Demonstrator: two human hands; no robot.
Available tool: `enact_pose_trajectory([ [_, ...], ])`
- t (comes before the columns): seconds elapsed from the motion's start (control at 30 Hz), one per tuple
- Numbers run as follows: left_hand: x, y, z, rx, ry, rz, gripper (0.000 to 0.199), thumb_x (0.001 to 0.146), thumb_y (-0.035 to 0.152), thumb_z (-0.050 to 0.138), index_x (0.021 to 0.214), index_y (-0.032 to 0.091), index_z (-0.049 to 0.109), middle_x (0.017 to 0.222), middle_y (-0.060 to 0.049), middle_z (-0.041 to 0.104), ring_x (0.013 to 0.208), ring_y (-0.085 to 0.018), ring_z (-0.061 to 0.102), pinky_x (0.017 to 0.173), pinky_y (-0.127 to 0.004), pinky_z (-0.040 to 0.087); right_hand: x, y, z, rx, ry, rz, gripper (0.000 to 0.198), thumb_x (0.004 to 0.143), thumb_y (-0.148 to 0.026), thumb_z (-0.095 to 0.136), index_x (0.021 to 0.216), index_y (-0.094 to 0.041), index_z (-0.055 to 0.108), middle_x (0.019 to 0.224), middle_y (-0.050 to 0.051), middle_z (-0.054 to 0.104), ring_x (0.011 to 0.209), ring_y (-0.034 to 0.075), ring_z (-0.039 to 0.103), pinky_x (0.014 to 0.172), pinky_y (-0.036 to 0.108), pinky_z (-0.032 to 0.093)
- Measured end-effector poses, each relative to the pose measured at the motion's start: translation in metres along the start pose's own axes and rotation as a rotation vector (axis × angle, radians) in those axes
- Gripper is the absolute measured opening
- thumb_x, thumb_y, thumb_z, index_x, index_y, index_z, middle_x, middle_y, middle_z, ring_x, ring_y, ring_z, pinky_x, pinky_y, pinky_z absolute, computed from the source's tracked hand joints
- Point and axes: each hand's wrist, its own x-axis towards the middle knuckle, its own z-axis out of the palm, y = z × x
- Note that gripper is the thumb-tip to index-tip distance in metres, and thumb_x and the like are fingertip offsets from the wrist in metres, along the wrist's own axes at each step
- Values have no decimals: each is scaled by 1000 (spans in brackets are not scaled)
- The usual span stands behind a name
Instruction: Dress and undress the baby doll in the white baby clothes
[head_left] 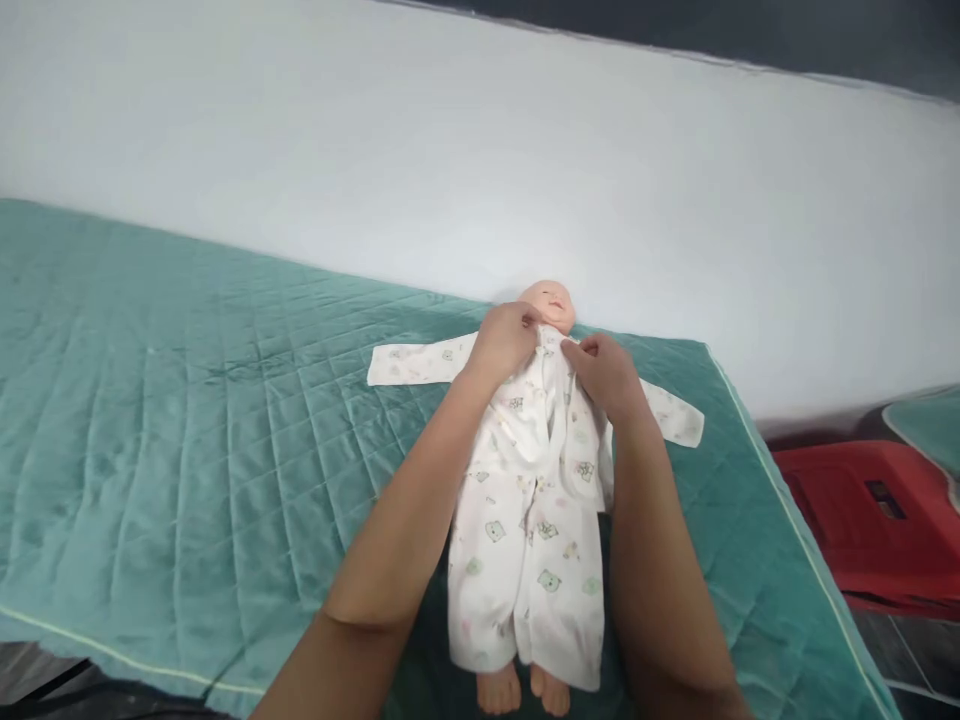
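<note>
A baby doll [550, 303] lies on its back, head toward the wall and bare feet toward me. It wears a white printed shirt [517, 420] with long sleeves spread to both sides, and matching white pants [491, 570]. At the collar on the left, my left hand [510, 340] pinches the shirt edge just below the doll's head. On the other side of the front opening, my right hand [606, 370] has its thumb and fingers closed on the shirt's edge. The front hangs partly apart below the chest.
A green quilted cover [225, 450] with a pale piped edge lies under the doll. Behind it rises a white wall [375, 150] with a dark band on top. To the right, below the cover's edge, stands a red plastic stool [862, 510].
</note>
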Motion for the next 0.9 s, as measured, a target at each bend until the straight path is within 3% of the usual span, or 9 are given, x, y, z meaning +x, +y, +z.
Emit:
enact_pose_trajectory([
  [0.17, -1, -14, -2, 54, -14, 52, 17, 86, 24, 60, 86, 18, 77, 91, -6, 73, 88, -20, 64, 85, -32, 48, 6, -4, -4, 65, -23, -56, 21, 86, -35, 58, 69, -22, 57, 64, -3, 55, 64, 15, 48, 63, 31, 34],
  [0.27, -1, -16, -1, -38, -39, 36, 14, 84, 22, 61, 77, 19, 71, 82, -3, 72, 77, -16, 61, 77, -29, 46, 9, -11, -6, 247, -42, -17, 21, 82, -35, 63, 68, -21, 58, 59, -5, 48, 56, 12, 40, 57, 30, 31],
  [0.37, -1, -14, 1, -160, 29, 33, 12, 84, 20, 60, 73, 19, 65, 75, -1, 69, 71, -14, 59, 74, -28, 45, 9, -18, -2, 421, 3, -23, 19, 80, -37, 66, 71, -21, 61, 59, -6, 47, 54, 11, 38, 56, 29, 32],
  [0.53, -4, -6, 6, -387, 87, 11, 12, 88, 26, 57, 81, 19, 63, 70, 1, 64, 65, -12, 56, 68, -27, 45, 4, -24, 11, 438, 44, -80, 16, 81, -34, 67, 77, -19, 65, 73, -1, 64, 66, 13, 52, 65, 29, 40],
  [0.73, -2, -8, 5, -288, 1, 1, 8, 83, 18, 59, 80, 18, 67, 77, -1, 70, 73, -13, 61, 74, -28, 47, 5, -15, 15, 443, -1, -200, 17, 88, -33, 56, 85, -20, 67, 86, 1, 69, 82, 17, 61, 79, 31, 46],
  [0.9, -1, -11, 1, -264, -46, -13, 10, 78, 16, 64, 87, 18, 68, 88, -2, 73, 83, -15, 65, 79, -28, 50, 7, -7, 18, 398, 47, -292, 22, 91, -33, 51, 96, -22, 70, 103, 4, 72, 95, 19, 63, 87, 34, 49],
])
